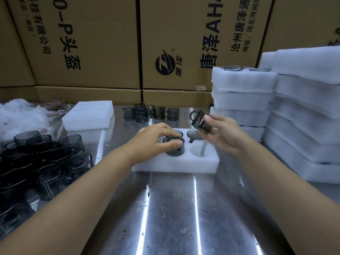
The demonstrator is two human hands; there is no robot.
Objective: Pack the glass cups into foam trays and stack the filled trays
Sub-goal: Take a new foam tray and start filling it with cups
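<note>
1. Head view, left hand [156,140]: its fingers curl over the rim of a cup [173,146] standing in the tray [174,167], in the pocket right under the fingertips. The cup looks not fully down. If it is pressed off-centre, it may jam against the foam or tip out.
2. Right hand [220,134]: thumb and fingers clamp a tilted cup [201,123] in the air above the tray, handle pointing away from the palm. The grip is on smooth glass at a slant, so a slip is the main risk. The glass would land on the far cup [194,134] just below these fingertips and could chip.
3. The empty pocket [199,150] lies below this hand, toward the wrist. If the handle goes in turned the wrong way, the cup will likely sit proud, and a tray stacked on top would rock.
4. The hands work close together, so the tilted cup may knock the left fingertips on its way down.
5. The stack [242,100] of filled trays rises just beyond the right hand. A wide lift could nudge it.
6. A heap [36,159] of loose cups lies beside the left forearm. A careless sweep of that arm would scatter them.
</note>
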